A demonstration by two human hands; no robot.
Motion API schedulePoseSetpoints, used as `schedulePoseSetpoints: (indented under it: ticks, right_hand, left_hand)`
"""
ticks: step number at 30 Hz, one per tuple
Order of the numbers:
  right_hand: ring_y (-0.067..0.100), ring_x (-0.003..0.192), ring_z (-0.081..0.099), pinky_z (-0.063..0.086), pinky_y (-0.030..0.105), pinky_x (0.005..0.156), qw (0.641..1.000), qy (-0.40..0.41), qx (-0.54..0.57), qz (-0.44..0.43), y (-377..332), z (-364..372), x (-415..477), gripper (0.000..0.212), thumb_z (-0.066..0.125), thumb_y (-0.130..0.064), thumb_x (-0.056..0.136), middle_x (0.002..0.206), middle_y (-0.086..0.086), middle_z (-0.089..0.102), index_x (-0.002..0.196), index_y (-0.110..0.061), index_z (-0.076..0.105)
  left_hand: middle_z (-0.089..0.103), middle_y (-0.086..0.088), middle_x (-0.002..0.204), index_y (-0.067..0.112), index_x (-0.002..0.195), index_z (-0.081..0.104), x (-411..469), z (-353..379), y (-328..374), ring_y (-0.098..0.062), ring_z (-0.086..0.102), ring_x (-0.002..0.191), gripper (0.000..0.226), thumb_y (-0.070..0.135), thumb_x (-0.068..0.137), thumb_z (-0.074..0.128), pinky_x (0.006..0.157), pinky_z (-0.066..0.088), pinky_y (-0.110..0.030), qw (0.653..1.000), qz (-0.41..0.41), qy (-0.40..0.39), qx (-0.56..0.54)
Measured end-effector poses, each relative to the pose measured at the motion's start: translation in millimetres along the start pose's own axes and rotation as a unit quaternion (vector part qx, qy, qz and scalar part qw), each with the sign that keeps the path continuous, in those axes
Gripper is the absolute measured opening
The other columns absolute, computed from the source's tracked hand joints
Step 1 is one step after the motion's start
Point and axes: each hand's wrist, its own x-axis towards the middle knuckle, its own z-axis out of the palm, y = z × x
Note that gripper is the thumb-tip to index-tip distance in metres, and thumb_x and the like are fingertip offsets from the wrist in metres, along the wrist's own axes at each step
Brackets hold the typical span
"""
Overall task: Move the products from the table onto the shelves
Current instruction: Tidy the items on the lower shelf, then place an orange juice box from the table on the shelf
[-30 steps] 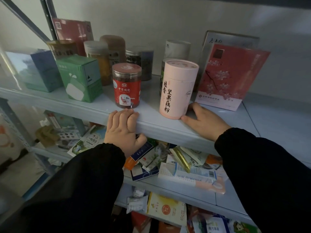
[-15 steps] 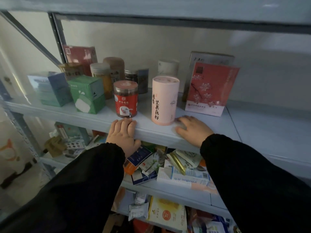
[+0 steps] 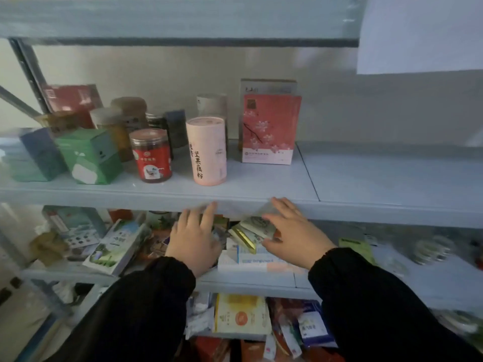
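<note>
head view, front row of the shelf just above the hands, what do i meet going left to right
blue box → green box → red jar → pink tube → red blossom box

Pink canister (image 3: pixel 206 150) on the shelf (image 3: pixel 261 184): black characters running down its side, 坚果藕粉. Red jar (image 3: pixel 151 156) beside it has white label characters, too blurred to read. Lower down, the white-and-blue box (image 3: pixel 257 259) shows upside-down lettering, illegible.
</note>
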Motion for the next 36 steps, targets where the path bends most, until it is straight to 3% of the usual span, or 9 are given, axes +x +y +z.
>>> schedulePoseSetpoints:
  ticks: [3, 5, 7, 10, 14, 16, 23, 28, 36]
  right_hand:
    - [0.02, 0.145, 0.035, 0.033, 0.036, 0.116, 0.987, -0.146, 0.019, 0.069, 25, 8, -44, 0.062, 0.059, -0.053, 0.094, 0.159, -0.005, 0.039, 0.151, -0.035, 0.043]
    - [0.021, 0.138, 0.045, 0.04, 0.034, 0.108, 0.953, -0.269, -0.013, 0.139, 47, 11, -77, 0.061, 0.06, -0.055, 0.093, 0.154, -0.004, 0.046, 0.149, -0.034, 0.046]
    - [0.022, 0.124, 0.056, 0.047, 0.036, 0.102, 0.925, -0.312, -0.025, 0.215, 71, 16, -110, 0.051, 0.059, -0.056, 0.093, 0.14, -0.001, 0.058, 0.136, -0.03, 0.056]
    - [0.021, 0.107, 0.06, 0.051, 0.039, 0.097, 0.916, -0.292, -0.035, 0.273, 99, 23, -159, 0.034, 0.056, -0.058, 0.087, 0.122, -0.003, 0.065, 0.107, -0.031, 0.058]
    - [0.026, 0.134, 0.046, 0.039, 0.034, 0.107, 0.906, -0.279, 0.034, 0.315, 111, 10, -219, 0.049, 0.053, -0.053, 0.094, 0.144, 0.001, 0.052, 0.138, -0.03, 0.054]
    - [0.026, 0.134, 0.049, 0.042, 0.031, 0.108, 0.903, -0.249, 0.061, 0.344, 121, 3, -251, 0.052, 0.054, -0.045, 0.097, 0.15, 0.005, 0.05, 0.146, -0.026, 0.051]
    - [0.03, 0.113, 0.062, 0.049, 0.037, 0.083, 0.873, -0.174, 0.096, 0.445, 163, 0, -380, 0.042, 0.061, -0.049, 0.091, 0.122, 0.004, 0.064, 0.127, -0.027, 0.061]
    - [0.028, 0.128, 0.053, 0.047, 0.035, 0.095, 0.848, -0.167, 0.103, 0.493, 188, -21, -499, 0.059, 0.057, -0.051, 0.097, 0.143, 0.005, 0.051, 0.15, -0.028, 0.044]
    - [0.023, 0.13, 0.053, 0.047, 0.035, 0.1, 0.811, -0.112, 0.139, 0.558, 235, -23, -672, 0.063, 0.062, -0.052, 0.092, 0.146, -0.001, 0.053, 0.149, -0.03, 0.047]
  left_hand:
    - [0.066, 0.001, 0.118, 0.032, 0.152, 0.03, -5, 0, 57, -0.023, 0.062, 0.104, 0.062, 0.041, 0.093, 0.046, 0.089, 0.052, -0.038, 0.993, 0.098, -0.041, -0.044]
    - [0.061, 0.0, 0.134, 0.034, 0.147, 0.041, -3, 0, 95, -0.021, 0.06, 0.113, 0.052, 0.046, 0.096, 0.042, 0.093, 0.051, -0.035, 0.98, 0.119, -0.158, -0.02]
    - [0.044, 0.0, 0.153, 0.035, 0.151, 0.038, -5, -3, 134, -0.022, 0.05, 0.131, 0.056, 0.051, 0.097, 0.046, 0.101, 0.045, -0.033, 0.935, 0.17, -0.307, 0.044]
    - [0.048, 0.0, 0.149, 0.033, 0.149, 0.041, -13, -7, 188, -0.023, 0.051, 0.13, 0.057, 0.053, 0.097, 0.051, 0.101, 0.045, -0.032, 0.891, 0.238, -0.378, 0.085]
    - [0.055, -0.003, 0.139, 0.036, 0.149, 0.037, -30, 3, 255, -0.024, 0.057, 0.117, 0.056, 0.049, 0.095, 0.047, 0.096, 0.051, -0.038, 0.88, 0.311, -0.356, 0.043]
    - [0.055, -0.002, 0.139, 0.036, 0.15, 0.035, -41, 10, 289, -0.023, 0.058, 0.112, 0.059, 0.051, 0.094, 0.047, 0.095, 0.051, -0.037, 0.859, 0.345, -0.373, 0.059]
    - [0.058, 0.001, 0.136, 0.037, 0.143, 0.043, -110, 7, 414, -0.018, 0.061, 0.107, 0.049, 0.048, 0.096, 0.048, 0.09, 0.053, -0.034, 0.798, 0.463, -0.38, 0.061]
    - [0.052, 0.007, 0.145, 0.046, 0.147, 0.036, -172, 8, 499, -0.015, 0.056, 0.119, 0.055, 0.055, 0.094, 0.047, 0.097, 0.05, -0.033, 0.775, 0.505, -0.374, 0.072]
    - [0.055, 0.016, 0.136, 0.043, 0.147, 0.04, -295, 17, 630, -0.006, 0.054, 0.117, 0.052, 0.051, 0.097, 0.05, 0.095, 0.047, -0.025, 0.735, 0.542, -0.405, 0.047]
